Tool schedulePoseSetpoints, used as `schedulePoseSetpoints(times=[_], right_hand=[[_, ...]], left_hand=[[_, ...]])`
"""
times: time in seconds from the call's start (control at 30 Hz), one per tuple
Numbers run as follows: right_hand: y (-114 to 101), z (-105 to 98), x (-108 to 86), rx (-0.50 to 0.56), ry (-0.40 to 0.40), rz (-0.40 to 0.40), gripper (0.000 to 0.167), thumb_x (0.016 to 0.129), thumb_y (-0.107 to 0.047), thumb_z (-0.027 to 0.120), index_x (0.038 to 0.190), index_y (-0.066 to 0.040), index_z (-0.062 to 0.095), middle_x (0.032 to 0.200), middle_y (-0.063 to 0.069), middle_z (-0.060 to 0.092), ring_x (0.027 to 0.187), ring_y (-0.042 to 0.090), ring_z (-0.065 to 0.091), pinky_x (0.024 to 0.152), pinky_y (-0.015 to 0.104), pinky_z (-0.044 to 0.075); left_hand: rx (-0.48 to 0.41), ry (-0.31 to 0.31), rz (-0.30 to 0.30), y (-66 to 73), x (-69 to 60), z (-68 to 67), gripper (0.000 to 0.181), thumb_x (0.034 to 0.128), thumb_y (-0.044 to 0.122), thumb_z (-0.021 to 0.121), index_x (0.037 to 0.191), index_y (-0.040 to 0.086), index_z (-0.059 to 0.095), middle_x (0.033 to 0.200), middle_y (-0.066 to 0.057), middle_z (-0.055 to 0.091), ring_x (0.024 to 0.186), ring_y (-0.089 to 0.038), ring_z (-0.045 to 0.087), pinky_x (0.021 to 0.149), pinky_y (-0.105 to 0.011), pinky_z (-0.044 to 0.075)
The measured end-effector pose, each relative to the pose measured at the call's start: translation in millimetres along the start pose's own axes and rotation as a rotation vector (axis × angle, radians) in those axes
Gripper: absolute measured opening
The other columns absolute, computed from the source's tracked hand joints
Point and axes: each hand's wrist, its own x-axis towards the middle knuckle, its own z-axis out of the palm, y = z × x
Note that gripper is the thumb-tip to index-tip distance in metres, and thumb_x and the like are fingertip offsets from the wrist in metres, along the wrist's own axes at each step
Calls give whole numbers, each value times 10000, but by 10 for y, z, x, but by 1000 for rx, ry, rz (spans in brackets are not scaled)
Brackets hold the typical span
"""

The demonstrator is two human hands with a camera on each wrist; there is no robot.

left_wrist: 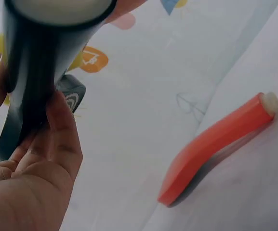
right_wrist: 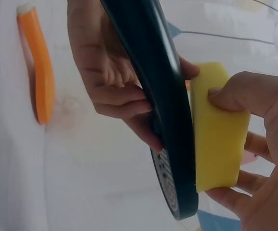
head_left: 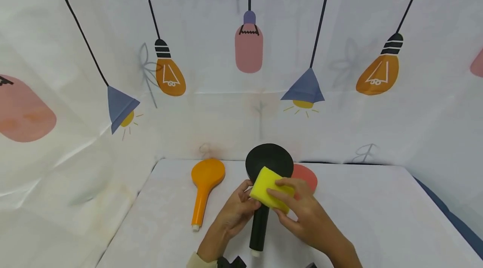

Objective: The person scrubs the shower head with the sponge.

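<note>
My left hand (head_left: pixel 235 213) grips a black shower head (head_left: pixel 268 155) around its neck, with the handle pointing down toward me. In the right wrist view the nozzle face (right_wrist: pixel 165 185) is turned away from the sponge. A yellow sponge (head_left: pixel 267 186) lies against the smooth back of the shower head. It is pinched between the thumb and fingers of my right hand (head_left: pixel 307 217). The left wrist view looks past the handle (left_wrist: pixel 35 62), where the left fingers and thumb curl round it; the sponge is mostly hidden there.
On the white table (head_left: pixel 158 226), an orange shower head (head_left: pixel 208 173) lies face down to the left. A red shower head (head_left: pixel 306 175) lies behind the right hand, its handle visible in the left wrist view. A white sheet printed with lamps (head_left: pixel 211 125) hangs behind.
</note>
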Motion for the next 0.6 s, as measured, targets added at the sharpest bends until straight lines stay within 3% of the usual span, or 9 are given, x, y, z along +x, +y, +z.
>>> schedulePoseSetpoints(times=[0.13,0.4,0.6], right_hand=[[-9,2,3,-13,26,-22,357,1022,-390,443,1245,-243,679,1297,67,553,1160,209,492,913,136,464],[73,-31,26,-65,89,-44,415,1034,-386,388,1213,-195,710,1254,125,576,1141,266,528,1155,88,243],[214,-148,16,-90,208,-5,426,1033,-401,437,1213,-132,714,1221,190,591,1140,333,516,1128,69,266]], left_hand=[[44,-40,15,23,-12,-2,465,880,-6,703,1193,140,392,1218,-23,686,1002,-118,643,1039,-262,496],[138,-81,31,25,-10,-6,502,859,40,753,1234,147,437,1254,-26,686,1013,-148,632,991,-301,518],[220,-201,56,-19,-4,2,511,860,109,768,1265,156,459,1273,-18,665,1014,-148,635,890,-310,549]])
